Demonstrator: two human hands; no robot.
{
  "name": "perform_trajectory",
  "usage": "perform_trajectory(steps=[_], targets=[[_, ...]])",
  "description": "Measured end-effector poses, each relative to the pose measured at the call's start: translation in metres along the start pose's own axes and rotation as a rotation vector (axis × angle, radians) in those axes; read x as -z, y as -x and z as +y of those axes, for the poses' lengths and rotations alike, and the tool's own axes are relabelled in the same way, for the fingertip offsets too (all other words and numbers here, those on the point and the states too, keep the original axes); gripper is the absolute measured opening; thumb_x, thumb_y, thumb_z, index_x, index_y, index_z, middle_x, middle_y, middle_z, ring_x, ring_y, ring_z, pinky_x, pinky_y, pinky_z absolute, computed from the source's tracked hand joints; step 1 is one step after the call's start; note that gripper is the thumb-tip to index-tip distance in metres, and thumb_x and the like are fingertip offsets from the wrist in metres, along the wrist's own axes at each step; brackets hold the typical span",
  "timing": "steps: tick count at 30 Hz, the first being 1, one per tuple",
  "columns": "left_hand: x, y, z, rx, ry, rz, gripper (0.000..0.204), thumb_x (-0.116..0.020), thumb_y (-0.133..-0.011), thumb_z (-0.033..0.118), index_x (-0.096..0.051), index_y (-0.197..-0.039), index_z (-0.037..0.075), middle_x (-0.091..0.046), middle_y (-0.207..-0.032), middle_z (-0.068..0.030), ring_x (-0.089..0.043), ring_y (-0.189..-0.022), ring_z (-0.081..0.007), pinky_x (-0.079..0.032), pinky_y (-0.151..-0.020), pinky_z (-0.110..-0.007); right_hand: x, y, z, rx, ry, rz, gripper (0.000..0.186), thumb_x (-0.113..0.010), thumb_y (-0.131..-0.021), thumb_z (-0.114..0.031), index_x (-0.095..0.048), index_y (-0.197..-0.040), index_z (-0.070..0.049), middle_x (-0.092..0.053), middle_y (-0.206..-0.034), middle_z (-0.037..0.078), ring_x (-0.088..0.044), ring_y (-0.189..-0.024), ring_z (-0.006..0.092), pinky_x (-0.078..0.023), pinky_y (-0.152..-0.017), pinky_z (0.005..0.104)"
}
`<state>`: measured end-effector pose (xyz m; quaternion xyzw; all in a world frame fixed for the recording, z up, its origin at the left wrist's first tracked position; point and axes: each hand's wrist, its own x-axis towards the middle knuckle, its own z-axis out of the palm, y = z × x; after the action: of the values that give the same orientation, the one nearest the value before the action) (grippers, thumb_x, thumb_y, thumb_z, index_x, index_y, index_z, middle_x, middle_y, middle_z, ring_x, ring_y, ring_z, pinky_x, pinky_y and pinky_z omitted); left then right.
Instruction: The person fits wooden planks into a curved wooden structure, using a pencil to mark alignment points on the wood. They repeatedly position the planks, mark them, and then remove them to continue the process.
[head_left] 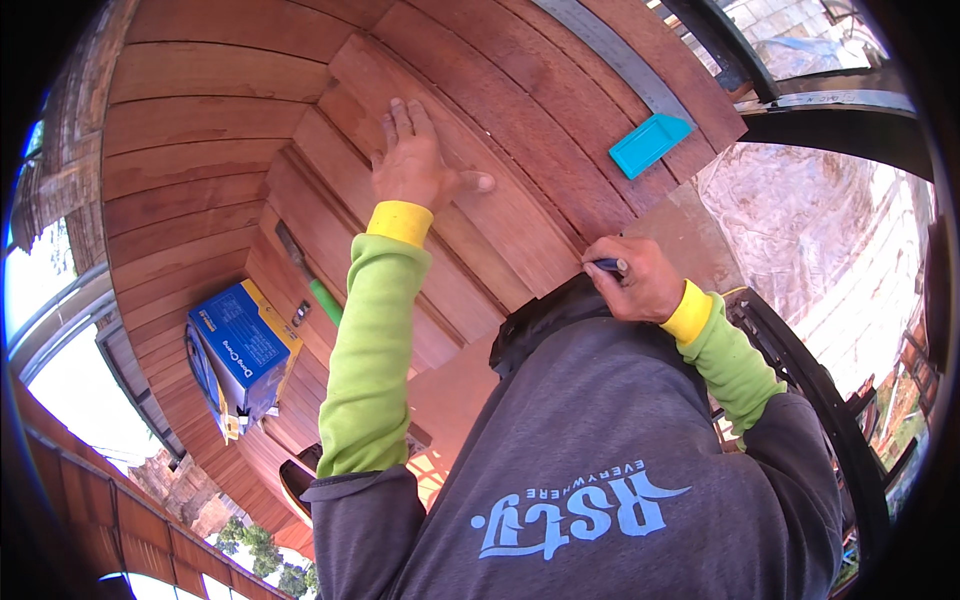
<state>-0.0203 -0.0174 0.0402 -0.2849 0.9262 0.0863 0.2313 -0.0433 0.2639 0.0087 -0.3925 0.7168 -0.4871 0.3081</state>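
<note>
My left hand (pixel 420 160) lies flat with fingers spread on a loose reddish wooden board (pixel 510 210) that rests over other planks. My right hand (pixel 635 285) grips a dark pen-like tool (pixel 606 264) at the board's lower right end. Above it, a carpenter's square with a teal stock (pixel 650 145) and a steel blade (pixel 610 40) lies on darker boards (pixel 560 90). Left of my left forearm lie a tool with a green handle (pixel 322 297) and a metal blade, and a small metal object (pixel 301 311) that I cannot make out.
A blue and yellow cardboard box (pixel 240 335) sits on the planks at the left. Black metal framing (pixel 820 130) curves along the right, beside crumpled pale plastic sheeting (pixel 800 230). Railings, bright open air and greenery show at the lower left.
</note>
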Motion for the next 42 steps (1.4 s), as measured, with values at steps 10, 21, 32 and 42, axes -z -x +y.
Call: perform_trajectory(steps=[10, 21, 32, 42], targets=[[0.004, 0.003, 0.007, 0.019, -0.03, -0.023, 0.134, -0.086, -0.049, 0.051, -0.012, -0.147, -0.002, -0.011, -0.154, -0.0209, -0.014, -0.143, -0.0315, -0.028, -0.112, -0.043, -0.004, -0.058, 0.004, 0.104, -0.054, 0.049, 0.007, -0.062, -0.081, -0.003, -0.057, -0.085, -0.001, -0.059, -0.074, 0.018, -0.059, -0.068, 0.0374, -0.046, -0.06, 0.0406], [-0.002, 0.001, 0.0, -0.008, -0.002, 0.032, 0.129, -0.086, -0.05, 0.049, -0.016, -0.146, -0.003, -0.013, -0.154, -0.0218, -0.016, -0.143, -0.0312, -0.029, -0.11, -0.046, 0.016, 0.017, -0.017, -0.071, -0.104, 0.111, 0.01, -0.065, -0.08, -0.003, -0.06, -0.088, -0.002, -0.063, -0.082, 0.016, -0.062, -0.073, 0.0332, -0.049, -0.067, 0.0371], [-0.003, 0.001, -0.004, -0.006, 0.041, 0.034, 0.132, -0.087, -0.047, 0.048, -0.015, -0.146, -0.003, -0.013, -0.154, -0.0214, -0.014, -0.143, -0.0321, -0.029, -0.111, -0.041, -0.002, -0.012, -0.004, 0.055, 0.003, 0.032, 0.009, -0.063, -0.082, -0.004, -0.057, -0.089, -0.003, -0.061, -0.078, 0.015, -0.061, -0.071, 0.0339, -0.047, -0.061, 0.0386], [0.001, 0.002, 0.001, 0.029, 0.011, 0.009, 0.133, -0.088, -0.046, 0.049, -0.016, -0.146, -0.001, -0.013, -0.155, -0.0186, -0.016, -0.143, -0.0313, -0.028, -0.109, -0.053, -0.02, -0.166, 0.015, 0.266, 0.065, 0.1, 0.007, -0.062, -0.082, -0.007, -0.058, -0.085, -0.001, -0.057, -0.067, 0.019, -0.057, -0.061, 0.0363, -0.046, -0.056, 0.0377]])
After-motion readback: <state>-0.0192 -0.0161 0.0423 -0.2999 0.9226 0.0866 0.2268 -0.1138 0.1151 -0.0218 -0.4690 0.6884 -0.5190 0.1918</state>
